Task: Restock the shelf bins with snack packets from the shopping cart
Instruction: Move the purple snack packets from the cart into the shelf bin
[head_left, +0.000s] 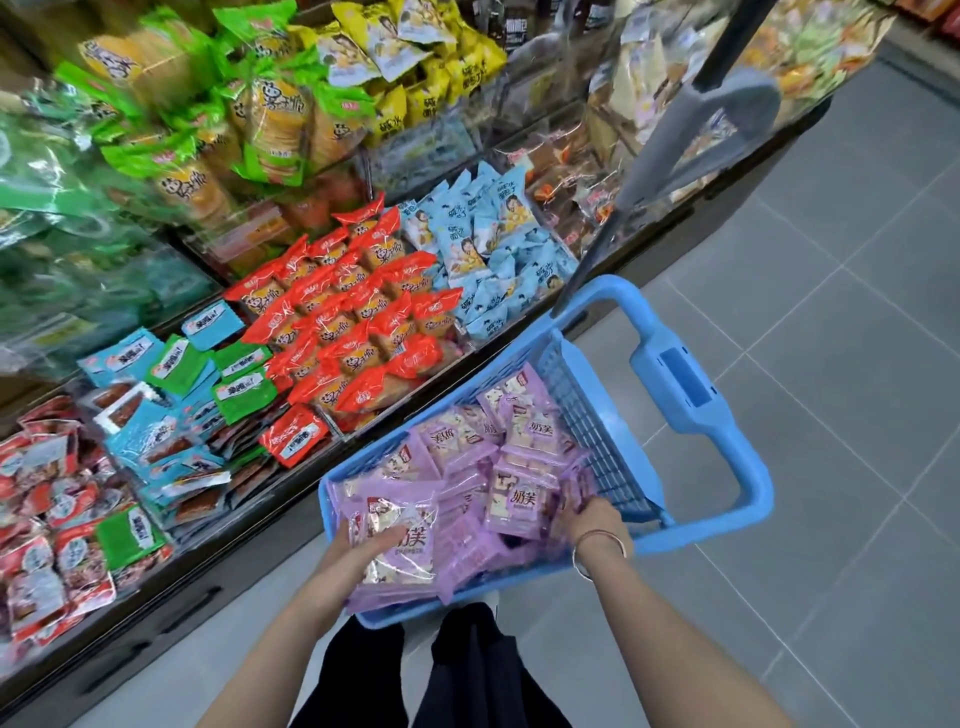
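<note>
A blue plastic shopping cart basket (691, 410) stands in front of me on the floor, filled with several purple snack packets (519, 457). My left hand (358, 551) grips a stack of purple packets (400, 545) at the basket's near left corner, thumb on top. My right hand (587, 512), with a bangle on the wrist, reaches into the basket's right side, its fingers down among the packets; I cannot tell whether they hold one. The shelf bins (332, 332) run along the left.
The bins hold red packets (358, 317), pale blue packets (493, 249), blue and green flat packets (171, 415), and green and yellow bags higher up. The cart's dark handle pole (670, 156) rises at upper right. Grey tiled floor (831, 312) lies to the right.
</note>
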